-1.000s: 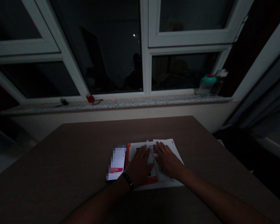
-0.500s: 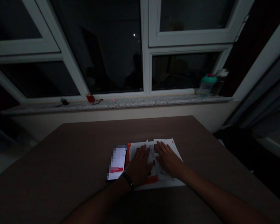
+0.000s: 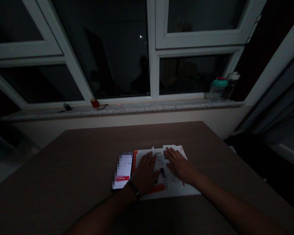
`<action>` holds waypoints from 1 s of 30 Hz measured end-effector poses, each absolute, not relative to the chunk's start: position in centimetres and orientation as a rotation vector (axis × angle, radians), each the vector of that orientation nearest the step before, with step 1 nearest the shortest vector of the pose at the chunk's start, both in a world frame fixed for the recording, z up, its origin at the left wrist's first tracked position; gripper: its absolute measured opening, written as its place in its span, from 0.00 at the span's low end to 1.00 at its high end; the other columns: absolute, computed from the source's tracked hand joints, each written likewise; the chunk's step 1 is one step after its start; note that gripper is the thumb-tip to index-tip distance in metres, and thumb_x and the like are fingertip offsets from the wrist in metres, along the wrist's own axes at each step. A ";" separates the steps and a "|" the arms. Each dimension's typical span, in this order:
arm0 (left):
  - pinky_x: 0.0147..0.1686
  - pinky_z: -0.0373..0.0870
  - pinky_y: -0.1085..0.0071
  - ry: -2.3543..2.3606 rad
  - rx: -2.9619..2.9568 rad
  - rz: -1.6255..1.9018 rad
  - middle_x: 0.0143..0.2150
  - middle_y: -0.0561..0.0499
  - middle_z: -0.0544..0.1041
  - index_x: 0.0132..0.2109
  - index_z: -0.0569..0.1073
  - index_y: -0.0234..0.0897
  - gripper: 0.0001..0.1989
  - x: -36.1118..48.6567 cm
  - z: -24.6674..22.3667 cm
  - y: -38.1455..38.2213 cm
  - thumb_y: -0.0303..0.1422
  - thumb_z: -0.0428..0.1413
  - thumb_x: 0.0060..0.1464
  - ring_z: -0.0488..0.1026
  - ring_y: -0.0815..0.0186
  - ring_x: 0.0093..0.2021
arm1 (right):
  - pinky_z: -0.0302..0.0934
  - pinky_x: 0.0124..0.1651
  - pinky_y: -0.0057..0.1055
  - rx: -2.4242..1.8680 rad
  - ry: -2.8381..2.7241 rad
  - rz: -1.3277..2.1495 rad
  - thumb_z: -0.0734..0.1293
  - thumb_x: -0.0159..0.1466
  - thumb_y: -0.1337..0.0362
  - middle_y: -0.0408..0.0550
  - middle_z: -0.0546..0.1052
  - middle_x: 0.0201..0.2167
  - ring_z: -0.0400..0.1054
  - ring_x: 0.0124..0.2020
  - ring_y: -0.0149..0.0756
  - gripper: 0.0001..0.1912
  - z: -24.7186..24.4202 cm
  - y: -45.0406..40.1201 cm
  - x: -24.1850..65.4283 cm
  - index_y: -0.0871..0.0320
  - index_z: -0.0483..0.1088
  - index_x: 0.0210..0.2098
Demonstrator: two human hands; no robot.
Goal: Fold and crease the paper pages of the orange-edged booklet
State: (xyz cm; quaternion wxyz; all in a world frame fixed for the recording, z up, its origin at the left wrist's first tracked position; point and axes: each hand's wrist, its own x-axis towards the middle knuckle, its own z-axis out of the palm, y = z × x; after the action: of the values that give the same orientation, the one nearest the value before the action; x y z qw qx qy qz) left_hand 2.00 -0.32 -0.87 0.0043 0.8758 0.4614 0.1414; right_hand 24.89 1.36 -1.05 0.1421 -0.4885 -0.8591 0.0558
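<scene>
resting left hand (image 3: 144, 174) and right hand (image 3: 178, 167) on papers (image 3: 170, 182), teal-lidded bottle (image 3: 217, 93) on windowsill (image 3: 149, 106)

A brown wood-grain table (image 3: 63, 163) under printed papers (image 3: 171, 189) and a smartphone (image 3: 122, 169)

A speckled granite windowsill (image 3: 122, 110) runs beneath a white-framed window (image 3: 153, 49) with dark panes. Toward the sill's right end stand a clear bottle with a teal lid (image 3: 217, 90) and, just behind it, a taller bottle with a white top (image 3: 229, 87). Left of centre on the sill, a small red container (image 3: 95, 103) touches a pair of thin-framed glasses (image 3: 102, 106), and a small dark object (image 3: 67, 106) lies farther left. Below the sill is a brown wood-grain table (image 3: 63, 163) with a smartphone (image 3: 122, 169) on it, its screen pixelated
</scene>
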 end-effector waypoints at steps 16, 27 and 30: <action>0.65 0.54 0.51 1.374 2.761 0.474 0.65 0.39 0.64 0.62 0.63 0.35 0.22 2.4 0.6 -0.7 0.39 0.49 0.65 0.59 0.52 0.66 | 0.57 0.63 0.39 -1.320 -2.312 0.278 0.57 0.59 0.77 0.56 0.69 0.58 0.63 0.60 0.40 0.28 -0.1 1.4 24.5 0.62 0.68 0.57; 0.65 0.54 0.49 1.324 2.690 0.405 0.69 0.38 0.56 0.66 0.58 0.34 0.28 2.4 1.0 -0.7 0.40 0.51 0.64 0.52 0.51 0.69 | 0.60 0.56 0.38 -1.483 -2.286 0.123 0.58 0.61 0.76 0.54 0.74 0.44 0.65 0.50 0.42 0.21 1.5 1.1 24.9 0.60 0.72 0.50; 0.65 0.55 0.50 1.303 2.681 0.416 0.70 0.39 0.55 0.66 0.58 0.35 0.29 2.4 1.0 -0.7 0.41 0.52 0.63 0.51 0.51 0.69 | 0.61 0.54 0.37 -1.474 -2.308 0.141 0.58 0.61 0.77 0.53 0.74 0.45 0.65 0.50 0.41 0.21 1.3 1.1 24.6 0.59 0.72 0.49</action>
State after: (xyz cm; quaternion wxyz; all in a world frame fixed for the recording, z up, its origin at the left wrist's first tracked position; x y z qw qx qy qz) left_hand 2.45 -0.71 0.97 0.0659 0.8888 0.4320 0.1378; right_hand 24.65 1.06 1.25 0.1982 -0.5270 -0.8249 0.0505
